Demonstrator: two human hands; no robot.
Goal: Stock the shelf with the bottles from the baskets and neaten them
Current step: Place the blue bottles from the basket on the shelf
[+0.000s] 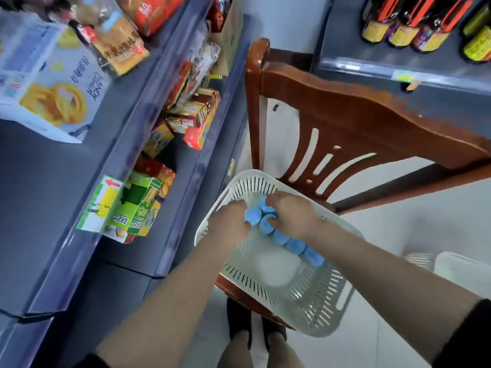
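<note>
A white slotted basket [313,296] sits on the seat of a wooden chair. Inside it stand several bottles with blue caps [295,245], lined along the right wall and seen from above. My left hand [229,221] reaches into the basket with curled fingers around a blue-capped bottle [252,215] at the far end. My right hand [289,213] grips another blue-capped bottle [265,225] right beside it. The bottles' bodies are hidden below the caps.
The brown wooden chair [345,123] backs against a white wall. A grey shelf [66,208] with snack boxes runs along the left. Another shelf [425,73] at top right carries dark bottles. A second white basket [462,269] stands on the floor at right. My feet are below the chair.
</note>
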